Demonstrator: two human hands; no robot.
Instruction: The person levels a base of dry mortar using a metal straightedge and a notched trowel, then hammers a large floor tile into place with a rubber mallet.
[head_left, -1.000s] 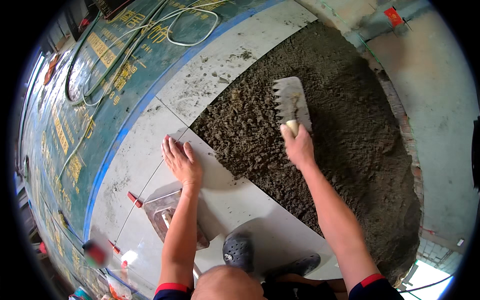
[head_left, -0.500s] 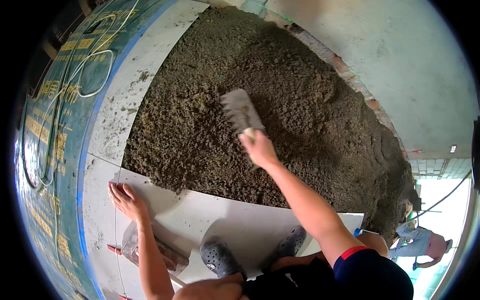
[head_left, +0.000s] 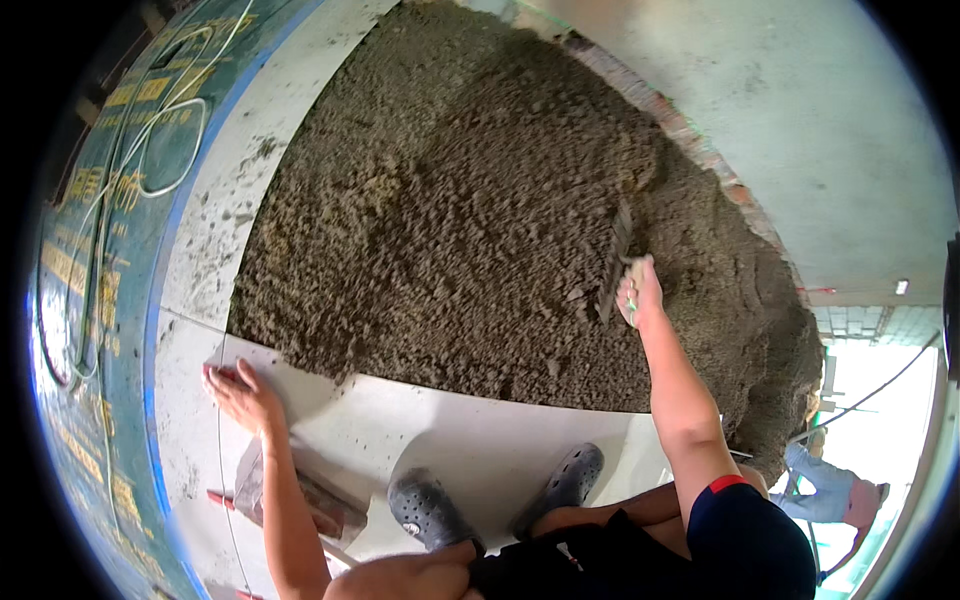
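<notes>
My right hand (head_left: pixel 640 290) grips the handle of a notched trowel (head_left: pixel 615 255), its blade edge-on against the rough grey-brown mortar bed (head_left: pixel 450 230). The blade stands toward the right side of the bed, with loose crumbs around it. At the lower left, my left hand (head_left: pixel 250 402) lies with stretched fingers on a pale floor tile (head_left: pixel 420 405), by the tile joint. A small red piece (head_left: pixel 222 373) shows at its fingertips. Beside my left forearm lies a mortar-smeared flat tool (head_left: pixel 325 508), partly hidden by the arm.
Green printed sheeting (head_left: pixel 95 330) with a loose white cable (head_left: pixel 150 150) covers the left side. A broken-edged pale wall (head_left: pixel 820 130) bounds the mortar at right. My dark clogs (head_left: pixel 425 505) stand on the tile. Another person (head_left: pixel 835 490) bends at the far right.
My right hand has swept the trowel rightward across the mortar and turned its blade from flat to edge-on. My left hand stays on the tile. The view has shifted slightly.
</notes>
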